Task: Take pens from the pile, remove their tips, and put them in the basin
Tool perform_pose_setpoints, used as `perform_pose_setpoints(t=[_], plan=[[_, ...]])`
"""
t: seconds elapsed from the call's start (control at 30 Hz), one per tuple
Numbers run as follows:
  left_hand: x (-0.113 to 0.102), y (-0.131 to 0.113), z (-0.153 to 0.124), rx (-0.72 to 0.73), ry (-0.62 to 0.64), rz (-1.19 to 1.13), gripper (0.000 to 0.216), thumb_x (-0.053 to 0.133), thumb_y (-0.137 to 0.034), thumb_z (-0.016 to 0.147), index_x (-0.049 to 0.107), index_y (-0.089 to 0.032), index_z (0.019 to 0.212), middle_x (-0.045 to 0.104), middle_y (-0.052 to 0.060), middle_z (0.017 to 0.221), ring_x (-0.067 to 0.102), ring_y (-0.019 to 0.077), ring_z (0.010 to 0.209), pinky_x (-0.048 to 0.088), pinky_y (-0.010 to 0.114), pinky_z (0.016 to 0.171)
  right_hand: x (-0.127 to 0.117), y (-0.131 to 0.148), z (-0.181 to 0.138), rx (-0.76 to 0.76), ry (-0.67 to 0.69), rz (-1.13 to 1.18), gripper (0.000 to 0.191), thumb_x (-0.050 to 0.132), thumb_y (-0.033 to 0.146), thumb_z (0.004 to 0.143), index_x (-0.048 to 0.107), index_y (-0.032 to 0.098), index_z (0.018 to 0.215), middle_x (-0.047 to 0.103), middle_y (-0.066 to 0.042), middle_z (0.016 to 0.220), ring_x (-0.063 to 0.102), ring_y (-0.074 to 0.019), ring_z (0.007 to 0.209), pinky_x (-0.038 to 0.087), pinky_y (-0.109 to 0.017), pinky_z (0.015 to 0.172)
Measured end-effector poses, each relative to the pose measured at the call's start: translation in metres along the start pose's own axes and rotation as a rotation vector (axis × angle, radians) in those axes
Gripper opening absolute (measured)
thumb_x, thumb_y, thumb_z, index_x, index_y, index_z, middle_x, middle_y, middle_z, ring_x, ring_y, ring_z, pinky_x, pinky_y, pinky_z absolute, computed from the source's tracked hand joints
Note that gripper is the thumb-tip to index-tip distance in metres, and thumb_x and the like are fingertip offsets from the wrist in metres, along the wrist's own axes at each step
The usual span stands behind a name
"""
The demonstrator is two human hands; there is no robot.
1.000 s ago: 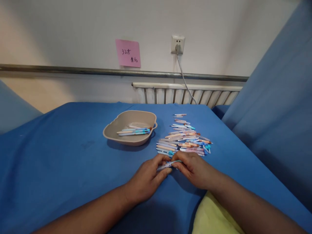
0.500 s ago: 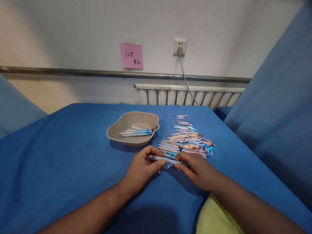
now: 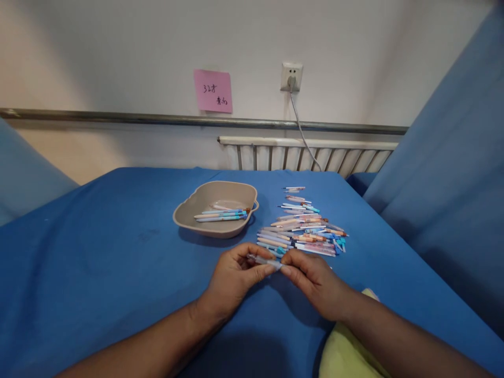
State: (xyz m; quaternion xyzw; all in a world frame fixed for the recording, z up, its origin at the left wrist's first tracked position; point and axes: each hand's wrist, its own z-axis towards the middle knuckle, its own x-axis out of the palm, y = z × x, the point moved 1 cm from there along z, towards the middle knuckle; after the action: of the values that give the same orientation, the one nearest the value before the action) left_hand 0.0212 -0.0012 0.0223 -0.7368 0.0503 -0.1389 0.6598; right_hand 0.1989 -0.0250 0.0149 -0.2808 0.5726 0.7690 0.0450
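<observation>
A pale, partly clear pen (image 3: 261, 260) is held above the blue cloth (image 3: 129, 273), between both hands. It is pinched between thumb and fingers by the left hand (image 3: 236, 275); its other end is gripped, and largely covered, by the right hand (image 3: 317, 281). Whether the barrel is whole cannot be told. Judged light, stiff, slightly slippery; thin plastic may crack if bent, so it is best grasped along the barrel. Pens and pen parts (image 3: 293, 231) are heaped just beyond; more pens (image 3: 220, 217) are contained in the beige basin (image 3: 187, 217) to the left.
</observation>
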Motion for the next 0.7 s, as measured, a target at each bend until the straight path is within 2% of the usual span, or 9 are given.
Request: perform_pose_setpoints(t=[0.1, 0.23, 0.3, 0.4, 0.57, 0.7], plan=[[0.0014, -0.0001, 0.0004, 0.009, 0.01, -0.024, 0.021, 0.08, -0.016, 0.059, 0.067, -0.013, 0.074, 0.068, 0.0, 0.068, 0.058, 0.0094, 0.061, 0.045, 0.019, 0.059, 0.002, -0.0044, 0.0011, 0.065, 0.014, 0.158, 0.023, 0.047, 0.034, 0.091, 0.051, 0.017, 0.077, 0.045, 0.004, 0.066, 0.04, -0.0102, 0.061, 0.032, -0.022, 0.057], [0.0037, 0.0003, 0.0015, 0.037, 0.057, -0.059, 0.023, 0.081, -0.015, 0.058, 0.065, -0.013, 0.075, 0.069, 0.001, 0.072, 0.06, 0.0107, 0.063, 0.046, 0.021, 0.061, 0.0018, -0.0079, 0.0016, 0.166, 0.149, 0.385, 0.03, 0.045, 0.044, 0.091, 0.051, 0.017, 0.08, 0.042, 0.005, 0.06, 0.036, -0.0088, 0.053, 0.028, -0.021, 0.05], [0.0046, 0.001, 0.002, 0.041, 0.071, -0.107, 0.029, 0.081, -0.014, 0.058, 0.063, -0.015, 0.081, 0.07, 0.0, 0.072, 0.062, 0.0111, 0.063, 0.047, 0.022, 0.063, 0.0011, -0.007, 0.0019, 0.175, 0.169, 0.399, 0.033, 0.044, 0.047, 0.091, 0.052, 0.016, 0.081, 0.044, 0.004, 0.06, 0.037, -0.0087, 0.053, 0.029, -0.022, 0.05], [0.0054, 0.0029, 0.0028, 0.04, 0.079, -0.162, 0.035, 0.08, -0.014, 0.061, 0.061, -0.016, 0.09, 0.07, 0.0, 0.078, 0.064, 0.0124, 0.069, 0.049, 0.023, 0.068, 0.0012, -0.0049, 0.0033, 0.178, 0.125, 0.375, 0.038, 0.045, 0.052, 0.089, 0.051, 0.017, 0.077, 0.045, 0.004, 0.06, 0.038, -0.009, 0.054, 0.03, -0.022, 0.051], [0.005, 0.0066, 0.0037, 0.027, 0.08, -0.133, 0.026, 0.077, -0.019, 0.067, 0.062, -0.015, 0.088, 0.07, 0.003, 0.082, 0.062, 0.0129, 0.071, 0.048, 0.024, 0.068, 0.003, -0.0054, 0.0071, 0.249, 0.098, 0.464, 0.044, 0.049, 0.059, 0.083, 0.051, 0.017, 0.075, 0.041, 0.006, 0.055, 0.033, -0.0069, 0.047, 0.026, -0.021, 0.045], [0.003, 0.0088, 0.0056, 0.009, 0.091, -0.075, 0.022, 0.073, -0.026, 0.072, 0.063, -0.014, 0.087, 0.068, 0.003, 0.074, 0.06, 0.0131, 0.066, 0.046, 0.024, 0.063, -0.0001, -0.0073, 0.0088, 0.317, 0.112, 0.491, 0.049, 0.053, 0.065, 0.077, 0.052, 0.016, 0.076, 0.043, 0.006, 0.054, 0.033, -0.006, 0.044, 0.024, -0.019, 0.041]])
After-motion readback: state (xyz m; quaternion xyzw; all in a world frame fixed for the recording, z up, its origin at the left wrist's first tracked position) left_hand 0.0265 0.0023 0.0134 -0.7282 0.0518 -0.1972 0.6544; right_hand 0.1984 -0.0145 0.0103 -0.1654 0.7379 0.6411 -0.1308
